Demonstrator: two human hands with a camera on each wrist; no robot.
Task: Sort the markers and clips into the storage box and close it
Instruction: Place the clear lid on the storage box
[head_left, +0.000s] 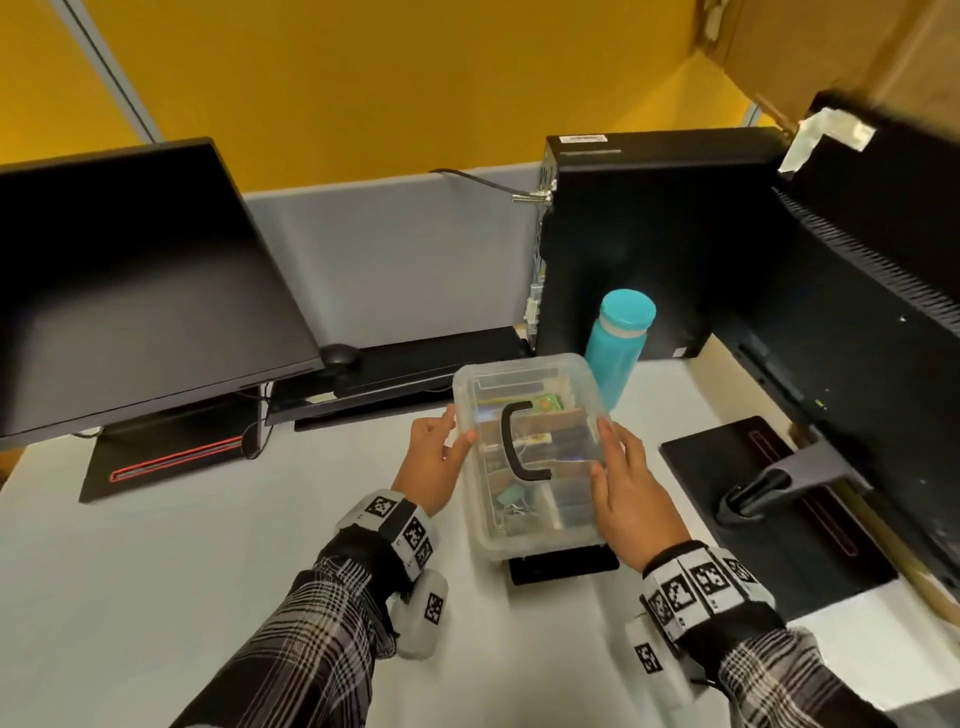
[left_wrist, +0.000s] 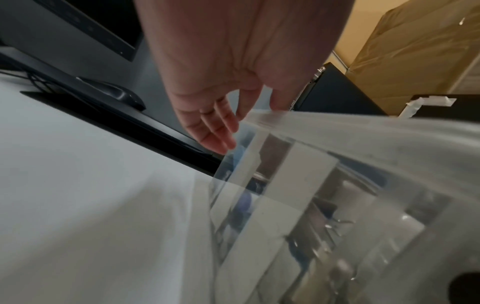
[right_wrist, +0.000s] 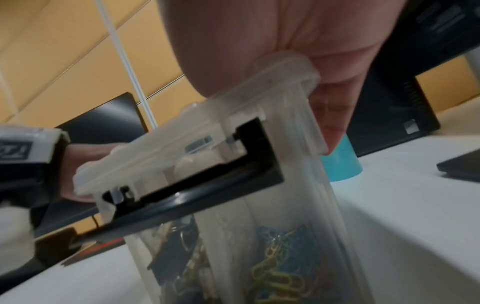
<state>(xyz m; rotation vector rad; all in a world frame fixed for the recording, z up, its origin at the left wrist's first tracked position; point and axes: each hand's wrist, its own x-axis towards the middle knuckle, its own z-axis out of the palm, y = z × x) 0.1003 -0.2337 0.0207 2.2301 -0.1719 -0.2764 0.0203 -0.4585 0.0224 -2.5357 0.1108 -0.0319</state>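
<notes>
A white desk surface (head_left: 156, 571) fills the lower half of the head view. A large black monitor (head_left: 140, 275) on a black stand occupies the upper left of the frame, a second black monitor (head_left: 878, 291) the right edge, and a black desktop computer tower (head_left: 649, 244) stands at upper centre right. A black keyboard (head_left: 395, 379) lies at centre, behind the box, with a black computer mouse (head_left: 340, 356) at its left end. A teal cylindrical water bottle (head_left: 618, 343) stands just right of centre, in front of the tower. The clear rectangular plastic storage box (head_left: 498, 530) sits at centre frame, its far right corner near the bottle. A clear plastic lid (head_left: 524, 384) with a black curved carrying handle (head_left: 517, 441) is on top of the box; the right wrist view shows the lid's near edge tilted above the box rim, not seated. The left hand (head_left: 434, 462) grips the lid's left edge, thumb on top and fingers against the side. The right hand (head_left: 623, 491) grips the right edge, thumb on top and fingers curled under the rim. Through the wall, the right wrist view shows black binder clips (right_wrist: 171, 261) in one compartment and coloured paper clips (right_wrist: 280, 273) in the next. The markers cannot be made out clearly.
</notes>
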